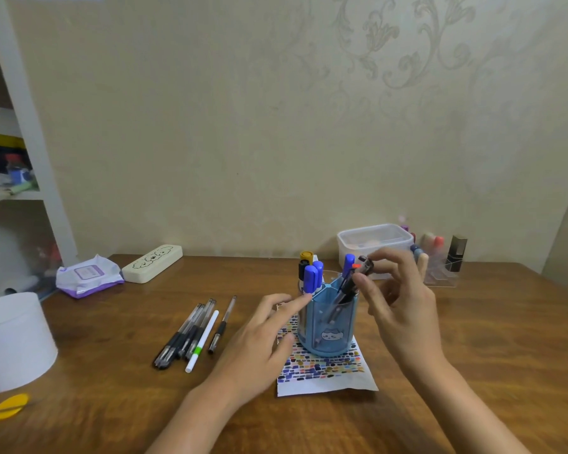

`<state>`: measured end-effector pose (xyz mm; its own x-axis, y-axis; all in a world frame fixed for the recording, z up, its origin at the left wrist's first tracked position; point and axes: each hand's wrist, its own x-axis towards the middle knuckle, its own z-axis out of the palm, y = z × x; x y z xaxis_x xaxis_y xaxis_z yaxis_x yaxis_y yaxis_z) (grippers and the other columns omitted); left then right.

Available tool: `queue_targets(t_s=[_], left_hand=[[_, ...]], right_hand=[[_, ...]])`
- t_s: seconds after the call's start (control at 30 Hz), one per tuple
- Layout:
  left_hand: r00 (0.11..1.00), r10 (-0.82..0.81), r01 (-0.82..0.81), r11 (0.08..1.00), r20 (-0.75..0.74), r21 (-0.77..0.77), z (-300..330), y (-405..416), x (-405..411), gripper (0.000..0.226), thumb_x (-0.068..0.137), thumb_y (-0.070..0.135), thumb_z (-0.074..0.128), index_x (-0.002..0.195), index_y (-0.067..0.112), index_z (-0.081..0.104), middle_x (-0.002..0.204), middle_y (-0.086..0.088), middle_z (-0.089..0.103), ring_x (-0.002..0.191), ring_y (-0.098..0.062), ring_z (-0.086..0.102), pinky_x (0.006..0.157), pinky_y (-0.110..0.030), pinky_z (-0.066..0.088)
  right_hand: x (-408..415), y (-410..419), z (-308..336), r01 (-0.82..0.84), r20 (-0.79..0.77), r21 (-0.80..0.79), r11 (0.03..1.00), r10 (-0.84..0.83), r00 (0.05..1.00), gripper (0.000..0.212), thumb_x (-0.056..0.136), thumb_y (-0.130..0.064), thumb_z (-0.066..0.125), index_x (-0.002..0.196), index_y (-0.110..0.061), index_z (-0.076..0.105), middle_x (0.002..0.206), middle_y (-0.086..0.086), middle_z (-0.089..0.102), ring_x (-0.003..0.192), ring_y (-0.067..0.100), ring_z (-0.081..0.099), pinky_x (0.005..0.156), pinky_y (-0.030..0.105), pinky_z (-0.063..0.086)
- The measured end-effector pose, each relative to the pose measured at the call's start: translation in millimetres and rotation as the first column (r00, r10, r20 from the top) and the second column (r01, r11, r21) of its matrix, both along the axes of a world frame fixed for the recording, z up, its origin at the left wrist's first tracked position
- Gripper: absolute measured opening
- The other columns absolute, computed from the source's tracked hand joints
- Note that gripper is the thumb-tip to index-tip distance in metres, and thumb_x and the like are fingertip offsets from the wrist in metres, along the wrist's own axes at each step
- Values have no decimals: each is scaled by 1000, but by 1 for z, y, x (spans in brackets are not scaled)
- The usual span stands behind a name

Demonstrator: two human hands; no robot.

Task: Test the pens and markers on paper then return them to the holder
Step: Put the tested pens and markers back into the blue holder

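While the right hand (395, 290) pinches the top of a dark pen (353, 283) leaning in the blue holder (328, 326), the pen's tip sits down inside the near cup. I think this pen is either going back in or coming out. The left hand (269, 326) is open, one finger touching the holder's left side to steady it. The holder stands on the paper (325, 371). More pens (191, 332) lie on the desk (473, 339), left of the hands; they likely come next.

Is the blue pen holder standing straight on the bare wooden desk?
No, the blue pen holder stands on the sheet of paper covered in colored test marks, which lies on the wooden desk.
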<state>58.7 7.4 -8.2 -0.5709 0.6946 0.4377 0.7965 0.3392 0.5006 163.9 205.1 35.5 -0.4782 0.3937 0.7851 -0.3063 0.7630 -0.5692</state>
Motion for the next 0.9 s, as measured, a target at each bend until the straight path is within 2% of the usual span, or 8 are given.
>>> queue_targets(t_s=[0.17, 0.3, 0.47, 0.53, 0.6, 0.67, 0.8, 0.9], left_hand=[[1000, -5, 5, 1000, -4, 11, 0, 0, -1, 67, 103, 24, 46, 142, 69, 16, 142, 32, 22, 115, 12, 40, 88, -18, 50], [1000, -3, 3, 1000, -16, 5, 1, -1, -3, 66, 102, 23, 46, 142, 68, 19, 141, 30, 24, 113, 5, 46, 90, -27, 52], [981, 178, -174, 983, -77, 50, 0, -9, -15, 63, 102, 25, 48, 150, 54, 21, 139, 30, 27, 110, 3, 47, 79, -10, 44], [940, 330, -329, 944, -91, 18, -3, -16, -25, 58, 101, 27, 48, 151, 47, 27, 142, 23, 31, 120, 3, 40, 93, -14, 42], [901, 423, -431, 898, -92, -90, -7, -22, -32, 55, 101, 30, 47, 152, 41, 30, 144, 17, 35, 131, -3, 36, 107, -28, 40], [889, 452, -458, 870, -78, -182, -10, -24, -33, 55, 100, 32, 46, 152, 40, 29, 147, 14, 36, 136, -8, 35, 111, -34, 39], [886, 463, -459, 861, -38, -218, -11, -23, -32, 60, 100, 34, 47, 154, 42, 21, 150, 12, 35, 123, -9, 49, 88, -26, 53], [884, 467, -461, 853, -38, -244, -11, -21, -31, 55, 100, 35, 47, 152, 41, 28, 148, 13, 37, 121, -5, 49, 84, -24, 53]], right_hand=[[-2, 1, -5, 25, 60, 112, 993, -32, 998, 21, 92, -21, 69, 110, -33, 67, 104, -21, 65, 69, 12, 64, 59, 17, 47], [-3, -4, -8, 39, 90, 172, 984, -55, 994, 27, 93, -26, 61, 117, -33, 69, 117, -22, 54, 76, 12, 63, 62, 21, 52], [-3, -4, -9, 9, 71, 149, 989, -19, 997, 32, 94, -15, 62, 121, -30, 67, 120, -22, 52, 75, 13, 63, 63, 23, 52], [-3, -6, -9, -8, 64, 132, 991, 0, 998, 32, 94, -11, 62, 120, -28, 66, 120, -21, 53, 75, 14, 63, 63, 21, 51], [-3, -7, -10, -11, 55, 132, 991, 3, 998, 30, 94, -9, 61, 118, -26, 67, 119, -20, 53, 77, 13, 63, 63, 14, 47], [-2, -9, -9, -13, 49, 141, 990, 6, 999, 30, 94, -9, 61, 117, -26, 67, 118, -19, 53, 78, 12, 63, 63, 13, 47], [-3, -11, -12, -19, 54, 163, 986, 10, 998, 31, 93, -6, 62, 116, -27, 66, 119, -18, 53, 79, 11, 63, 63, 16, 50], [-3, -11, -12, -24, 64, 155, 988, 14, 998, 31, 93, -5, 62, 114, -26, 67, 120, -16, 54, 78, 11, 63, 62, 14, 48]])
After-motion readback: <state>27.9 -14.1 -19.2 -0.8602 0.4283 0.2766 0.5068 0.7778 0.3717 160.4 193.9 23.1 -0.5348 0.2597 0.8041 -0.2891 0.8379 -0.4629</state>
